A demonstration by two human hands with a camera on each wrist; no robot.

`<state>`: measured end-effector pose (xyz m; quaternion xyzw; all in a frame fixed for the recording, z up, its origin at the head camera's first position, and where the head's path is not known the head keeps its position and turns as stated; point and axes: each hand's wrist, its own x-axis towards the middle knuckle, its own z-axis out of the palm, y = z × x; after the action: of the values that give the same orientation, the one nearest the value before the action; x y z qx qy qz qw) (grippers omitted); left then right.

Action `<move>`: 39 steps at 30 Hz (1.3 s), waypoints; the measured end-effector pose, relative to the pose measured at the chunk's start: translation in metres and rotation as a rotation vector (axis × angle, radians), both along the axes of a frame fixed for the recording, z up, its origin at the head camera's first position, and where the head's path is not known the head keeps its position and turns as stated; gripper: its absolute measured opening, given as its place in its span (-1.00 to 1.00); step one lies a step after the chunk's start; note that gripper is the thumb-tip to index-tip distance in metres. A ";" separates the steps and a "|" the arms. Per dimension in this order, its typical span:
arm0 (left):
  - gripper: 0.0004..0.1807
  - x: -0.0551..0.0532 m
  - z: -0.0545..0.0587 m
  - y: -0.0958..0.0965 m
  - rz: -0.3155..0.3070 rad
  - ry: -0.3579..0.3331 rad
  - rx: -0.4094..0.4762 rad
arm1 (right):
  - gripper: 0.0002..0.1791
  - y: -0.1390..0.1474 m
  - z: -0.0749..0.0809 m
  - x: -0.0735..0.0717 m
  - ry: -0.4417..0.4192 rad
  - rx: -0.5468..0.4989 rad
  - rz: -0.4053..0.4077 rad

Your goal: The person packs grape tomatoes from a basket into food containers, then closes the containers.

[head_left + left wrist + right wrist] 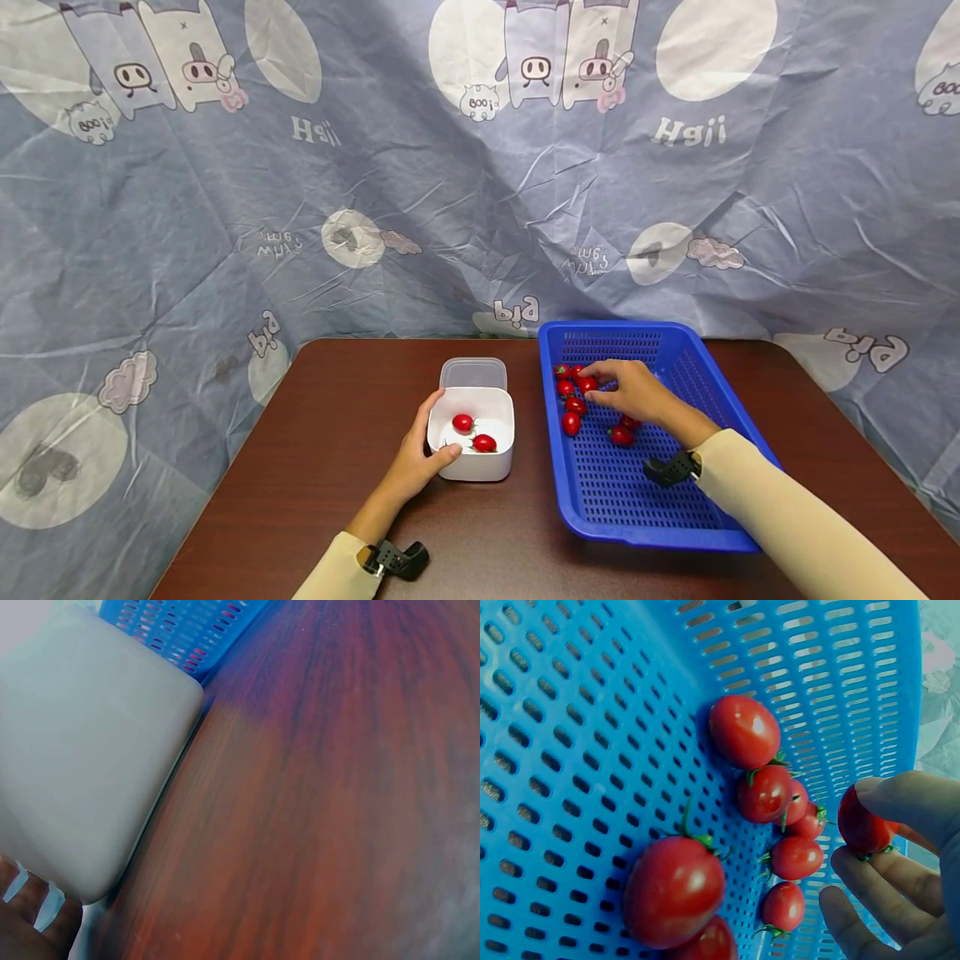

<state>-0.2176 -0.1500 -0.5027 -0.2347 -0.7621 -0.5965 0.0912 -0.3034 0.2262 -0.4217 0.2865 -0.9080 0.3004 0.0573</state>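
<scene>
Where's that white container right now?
In the head view, the white container sits on the brown table, just left of the blue basket, with the person's left hand holding its left side.

Free table [527,475] runs between white container [476,468] and blue basket [660,535], whose raised walls [840,690] bar sideways entry.

Head: high up, on the near side of the blue basket [660,537], looking forward and down, far enough back to show the cloth [420,167] behind it.
Left wrist: low, left of the basket, tilted, facing it, very close to the white box [90,750].
Right wrist: down close at the basket, looking across its floor to the tomatoes [742,731].
Head and right wrist both: tomatoes in the basket.
</scene>
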 end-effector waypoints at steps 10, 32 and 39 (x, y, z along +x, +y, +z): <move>-0.08 -0.006 -0.014 -0.003 0.016 -0.003 -0.019 | -0.63 -0.006 0.009 0.002 0.036 -0.051 0.001; -0.08 -0.001 -0.007 0.000 0.017 0.000 -0.019 | -0.64 -0.041 0.035 0.014 0.176 -0.184 0.088; -0.09 0.013 0.021 0.004 -0.003 -0.015 -0.004 | -0.64 -0.063 0.040 0.021 0.131 -0.264 0.171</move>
<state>-0.2051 -0.1455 -0.4821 -0.2313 -0.7637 -0.5968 0.0841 -0.2827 0.1629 -0.3812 0.3715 -0.8274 0.4015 0.1275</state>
